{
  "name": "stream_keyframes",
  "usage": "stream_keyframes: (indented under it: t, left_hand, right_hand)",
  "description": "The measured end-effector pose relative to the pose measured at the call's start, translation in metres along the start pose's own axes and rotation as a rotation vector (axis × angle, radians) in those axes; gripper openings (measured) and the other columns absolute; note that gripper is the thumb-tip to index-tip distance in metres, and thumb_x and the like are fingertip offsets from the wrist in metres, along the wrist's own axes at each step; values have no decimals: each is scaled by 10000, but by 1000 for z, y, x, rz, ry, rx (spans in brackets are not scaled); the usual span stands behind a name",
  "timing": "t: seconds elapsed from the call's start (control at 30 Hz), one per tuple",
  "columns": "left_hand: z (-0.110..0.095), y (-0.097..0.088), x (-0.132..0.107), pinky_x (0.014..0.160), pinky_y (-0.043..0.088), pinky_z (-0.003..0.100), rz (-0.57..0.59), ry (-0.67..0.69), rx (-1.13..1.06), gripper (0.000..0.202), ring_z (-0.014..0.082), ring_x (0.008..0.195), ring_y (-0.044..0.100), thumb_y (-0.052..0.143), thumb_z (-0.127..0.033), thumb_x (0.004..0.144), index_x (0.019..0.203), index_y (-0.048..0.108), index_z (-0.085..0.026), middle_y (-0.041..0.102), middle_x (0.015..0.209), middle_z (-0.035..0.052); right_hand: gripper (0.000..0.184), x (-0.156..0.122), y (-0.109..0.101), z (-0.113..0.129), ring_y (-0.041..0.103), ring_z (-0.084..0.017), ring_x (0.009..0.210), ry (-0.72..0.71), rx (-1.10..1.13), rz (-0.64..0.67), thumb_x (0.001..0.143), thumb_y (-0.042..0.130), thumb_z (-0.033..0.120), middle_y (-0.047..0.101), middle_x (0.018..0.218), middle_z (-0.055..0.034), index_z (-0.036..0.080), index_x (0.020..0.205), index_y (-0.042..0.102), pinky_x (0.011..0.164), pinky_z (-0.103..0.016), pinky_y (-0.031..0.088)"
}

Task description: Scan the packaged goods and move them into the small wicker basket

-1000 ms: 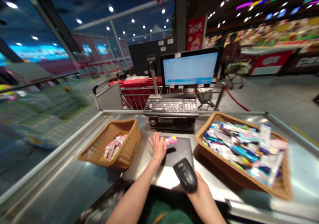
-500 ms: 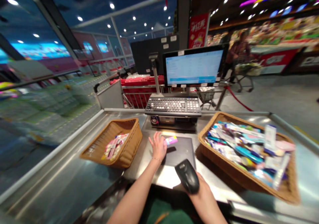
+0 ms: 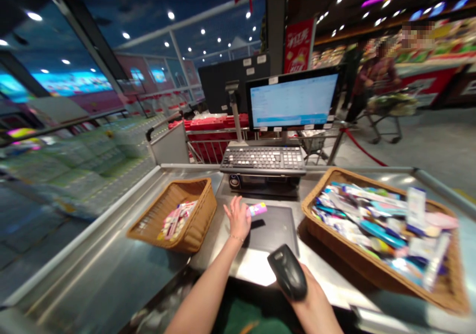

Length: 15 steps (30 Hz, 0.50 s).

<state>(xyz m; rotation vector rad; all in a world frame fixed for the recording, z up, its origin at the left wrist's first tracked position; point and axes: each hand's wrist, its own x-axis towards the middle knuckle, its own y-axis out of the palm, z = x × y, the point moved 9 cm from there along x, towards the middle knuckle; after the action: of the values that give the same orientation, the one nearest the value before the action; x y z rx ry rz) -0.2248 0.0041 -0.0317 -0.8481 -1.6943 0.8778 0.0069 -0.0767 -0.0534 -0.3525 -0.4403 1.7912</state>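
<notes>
1. Stainless steel spreads across a long counter [image 3: 111, 274], its near side partly hidden behind the person's forearms [image 3: 210, 284] and cut off by the left and bottom edges of the view.

2. The right wicker basket [image 3: 334, 245] is heaped with boxes and tubes [image 3: 383, 230], overlapping so tightly that the lower layers are buried and most labels cannot be read.

3. The left wicker basket [image 3: 201, 220], smaller, holds a low pile of pink-and-white packages [image 3: 178, 220], their print blurred.

4. A lit monitor [image 3: 293, 101] stands beyond the counter, its text too small to make out.

5. A dark plate [image 3: 278, 227] lies in the counter between the baskets, one side covered by the left hand [image 3: 238, 221].

6. A black keyboard [image 3: 264, 159] sits in front of the monitor, its lettering illegible.

7. The right hand [image 3: 314, 297] grips a black handheld scanner [image 3: 288, 273], most of its fingers out of sight behind the casing.

8. A small pink packet [image 3: 257, 209] juts from the thumb side of the left hand, which pinches it with the other fingers spread; its near end is concealed there, and its shadow falls on the plate, the packet raised above it.
</notes>
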Motion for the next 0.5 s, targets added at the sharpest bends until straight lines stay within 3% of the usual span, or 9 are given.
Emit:
stream_keyframes:
  t: [0.17,0.5]
  left_hand:
    - [2,0,0,1080,184,717,-8,-4,-3,191,328,1363,335,519,-83,752,882,601,-197,501,1364,139]
    - [6,-4,3,1076,206,710,-34,-16,13,138,309,1351,351,496,-138,811,867,607,-197,512,1351,134]
  right_hand:
    - [465,-1,1,0,629,-314,1117,-13,-18,-15,720,617,397,702,1148,-115,160,1113,696,1046,-446,430]
    - [431,-4,-6,23,588,-321,1182,-116,2,-30,728,616,375,693,1167,-110,170,1095,711,1099,-480,360]
